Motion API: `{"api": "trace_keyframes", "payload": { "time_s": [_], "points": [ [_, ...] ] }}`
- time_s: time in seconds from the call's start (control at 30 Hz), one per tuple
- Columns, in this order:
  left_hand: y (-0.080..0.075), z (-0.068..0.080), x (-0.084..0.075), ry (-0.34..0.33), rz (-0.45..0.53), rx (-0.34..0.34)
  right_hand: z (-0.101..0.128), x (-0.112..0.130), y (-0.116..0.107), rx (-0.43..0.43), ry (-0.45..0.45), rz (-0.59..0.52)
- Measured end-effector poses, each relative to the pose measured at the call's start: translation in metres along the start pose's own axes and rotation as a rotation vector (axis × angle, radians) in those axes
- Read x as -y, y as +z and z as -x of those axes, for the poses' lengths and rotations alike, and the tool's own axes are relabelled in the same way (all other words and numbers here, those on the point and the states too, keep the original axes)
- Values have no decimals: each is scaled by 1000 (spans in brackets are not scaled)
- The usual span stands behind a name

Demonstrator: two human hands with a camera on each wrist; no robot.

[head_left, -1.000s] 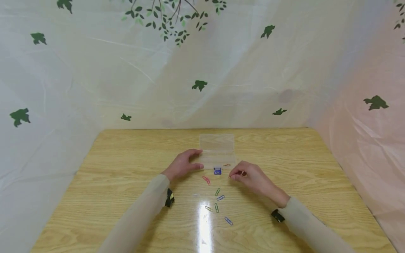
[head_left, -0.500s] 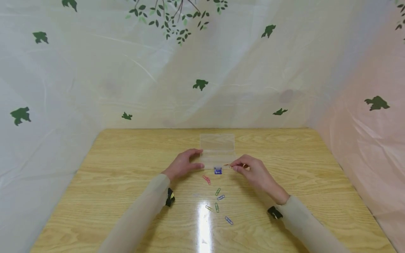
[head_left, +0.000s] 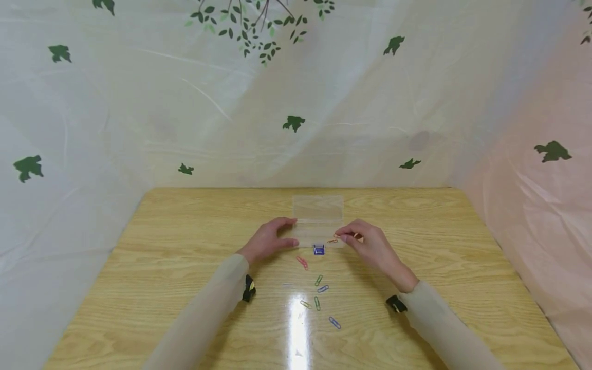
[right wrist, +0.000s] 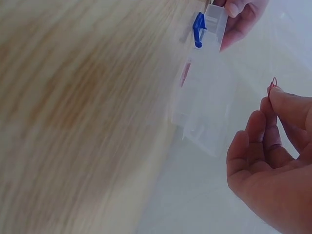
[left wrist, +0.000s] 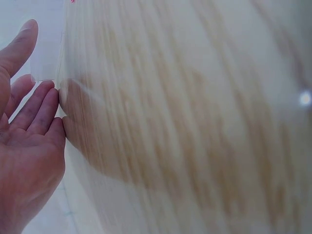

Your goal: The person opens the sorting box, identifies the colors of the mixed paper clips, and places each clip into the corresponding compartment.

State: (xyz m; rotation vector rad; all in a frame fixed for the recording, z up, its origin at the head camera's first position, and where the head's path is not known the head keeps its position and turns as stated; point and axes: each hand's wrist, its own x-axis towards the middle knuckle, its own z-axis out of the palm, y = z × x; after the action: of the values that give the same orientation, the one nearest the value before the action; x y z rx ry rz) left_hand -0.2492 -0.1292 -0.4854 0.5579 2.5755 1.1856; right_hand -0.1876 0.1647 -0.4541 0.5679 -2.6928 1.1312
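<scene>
A clear plastic box (head_left: 305, 232) with a blue latch (head_left: 319, 250) lies with its lid (head_left: 317, 208) tipped back, away from me. My left hand (head_left: 268, 239) holds its left end, thumb at the front corner and fingers near the hinge; in the left wrist view the palm (left wrist: 34, 156) shows from below. Between thumb and forefinger, my right hand (head_left: 372, 249) pinches a red-orange paper clip (right wrist: 274, 83) over the right end of the box. Another reddish paper clip (head_left: 332, 241) lies inside, at the front right; through the wall it appears as a red streak (right wrist: 185, 74).
Several loose paper clips lie in front of the box: pink ones (head_left: 302, 263), green (head_left: 318, 280), blue (head_left: 322, 289), yellow (head_left: 306, 304) and a pale one (head_left: 287, 284). A blue one (head_left: 334, 322) is nearest me. White sheeting (head_left: 231, 128) surrounds the wooden table (head_left: 185, 226).
My right hand has moved away from me and slightly left, carrying the paper clip from in front of the box to above its right end. The left hand has stayed on the box.
</scene>
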Motion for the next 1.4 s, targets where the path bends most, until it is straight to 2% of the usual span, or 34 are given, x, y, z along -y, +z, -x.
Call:
{"api": "trace_keyframes", "payload": {
  "time_s": [0.4,0.97,1.4],
  "points": [
    [-2,-3,1,2,1,0,-13,-4,4,7,5,9],
    [-2,-4,3,-14,30,12,-22,-8,17,110,83,56],
    [-4,-7,5,-11,34,11,-27,-7,21,133,65,119]
  ]
}}
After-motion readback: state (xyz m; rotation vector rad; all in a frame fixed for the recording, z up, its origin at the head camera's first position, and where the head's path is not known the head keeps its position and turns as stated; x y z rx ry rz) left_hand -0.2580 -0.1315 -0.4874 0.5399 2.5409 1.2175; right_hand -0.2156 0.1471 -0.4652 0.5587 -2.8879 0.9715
